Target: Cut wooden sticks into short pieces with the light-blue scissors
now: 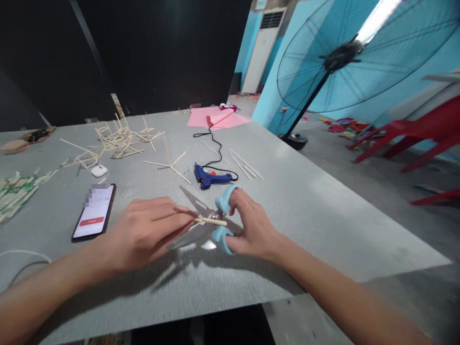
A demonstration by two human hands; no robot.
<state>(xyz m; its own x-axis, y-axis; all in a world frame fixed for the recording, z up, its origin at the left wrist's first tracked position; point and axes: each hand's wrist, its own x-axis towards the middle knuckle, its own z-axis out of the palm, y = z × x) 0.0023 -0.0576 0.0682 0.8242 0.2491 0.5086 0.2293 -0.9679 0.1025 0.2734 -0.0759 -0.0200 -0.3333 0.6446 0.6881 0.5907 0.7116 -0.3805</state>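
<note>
Low over the near part of the grey table, my left hand [153,230] pinches a short wooden stick [214,221] whose end points right. My right hand [253,225] has its fingers through the light-blue handles of a pair of scissors [214,216]. The blades are spread apart, and the stick lies across them near the pivot. Beyond the scissors rests a blue hot glue gun [212,177] with a black cord. A three-armed joint of sticks [171,166] lies left of it.
Stick frames [122,136] stand at the back left. A phone [94,212], a white earbud case [99,171] and wrapped chopsticks [21,191] are on the left. Pink paper [217,118] and white glue sticks [246,164] lie farther back. A large fan [341,57] stands right.
</note>
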